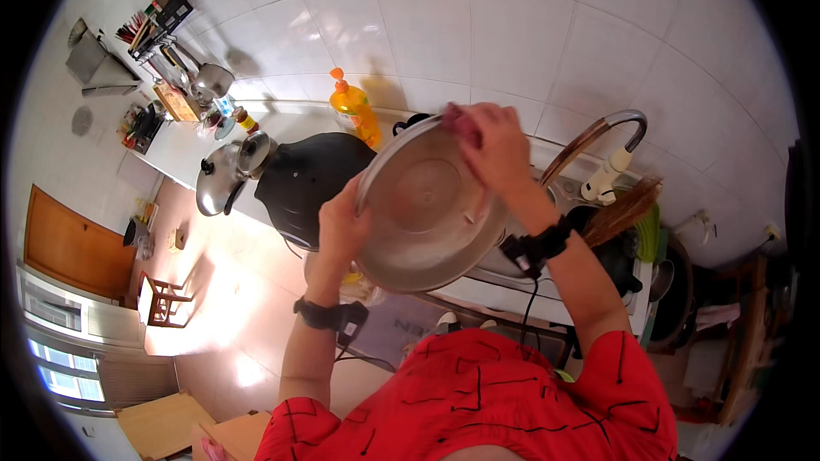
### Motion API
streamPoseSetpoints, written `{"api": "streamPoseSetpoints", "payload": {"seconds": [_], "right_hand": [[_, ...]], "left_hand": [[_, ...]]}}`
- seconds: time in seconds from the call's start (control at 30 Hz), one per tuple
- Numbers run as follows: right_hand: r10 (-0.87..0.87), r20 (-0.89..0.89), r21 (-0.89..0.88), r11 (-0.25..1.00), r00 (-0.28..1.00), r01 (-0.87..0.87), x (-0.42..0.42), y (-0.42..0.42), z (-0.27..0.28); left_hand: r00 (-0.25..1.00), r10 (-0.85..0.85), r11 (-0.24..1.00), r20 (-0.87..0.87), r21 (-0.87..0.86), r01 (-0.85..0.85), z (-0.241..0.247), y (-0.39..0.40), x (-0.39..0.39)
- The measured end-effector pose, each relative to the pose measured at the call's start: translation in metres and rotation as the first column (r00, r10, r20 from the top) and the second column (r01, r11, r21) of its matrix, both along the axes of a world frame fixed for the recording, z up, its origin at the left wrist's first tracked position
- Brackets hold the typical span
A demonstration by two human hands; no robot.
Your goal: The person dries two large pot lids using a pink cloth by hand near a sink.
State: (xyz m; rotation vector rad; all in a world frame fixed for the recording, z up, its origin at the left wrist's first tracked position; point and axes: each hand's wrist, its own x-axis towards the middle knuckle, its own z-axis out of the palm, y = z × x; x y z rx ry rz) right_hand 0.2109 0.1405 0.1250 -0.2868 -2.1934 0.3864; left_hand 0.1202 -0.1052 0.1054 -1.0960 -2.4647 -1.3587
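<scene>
My left hand (343, 221) grips the near-left rim of a large round metal basin (426, 205), which is tilted with its inside facing me. At the basin's upper right rim, my right hand (493, 147) is closed on a dark red cloth (462, 125) that lies against the edge. The basin hides part of the sink (506, 262) behind it. To the left of the basin stands a black wok or pan (314, 173). An orange pump bottle of dish soap (355, 112) is behind, near the tiled wall.
A curved faucet (631, 121) rises at the sink's right, beside a brown brush (624, 211) and a green item (647, 234). Metal lids (221, 179) sit at the counter's left end. Hanging pans (211, 80) are on the far wall. A wooden stool (166, 301) stands on the floor.
</scene>
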Motion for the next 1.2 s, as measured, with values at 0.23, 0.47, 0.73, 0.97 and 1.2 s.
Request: {"api": "streamPoseSetpoints", "payload": {"seconds": [0.23, 0.47, 0.73, 0.97, 1.2], "right_hand": [[0.3, 0.012, 0.157, 0.941, 0.954, -0.298, -0.005, -0.058, 0.008], [-0.13, 0.213, -0.068, 0.987, 0.968, 0.147, -0.01, 0.013, -0.046], [-0.296, 0.148, -0.318, 0.889, 0.944, 0.329, 0.007, 0.012, -0.112], [-0.173, 0.123, -0.796, 0.571, 0.977, 0.201, -0.065, 0.008, -0.098], [-0.085, -0.069, -0.84, 0.542, 0.994, -0.012, -0.094, -0.038, -0.072]], "left_hand": [[0.996, 0.088, 0.996, 0.028, 0.013, -0.089, -0.011, 0.017, 0.018], [0.987, 0.11, 0.979, 0.113, 0.157, -0.127, -0.009, -0.004, 0.02], [0.952, 0.249, 0.928, 0.18, 0.238, -0.288, 0.0, -0.021, -0.006], [0.954, 0.12, 0.951, 0.276, 0.244, -0.191, -0.025, 0.005, 0.007], [0.918, 0.008, 0.95, 0.397, 0.284, -0.131, -0.043, 0.016, 0.008]]}}
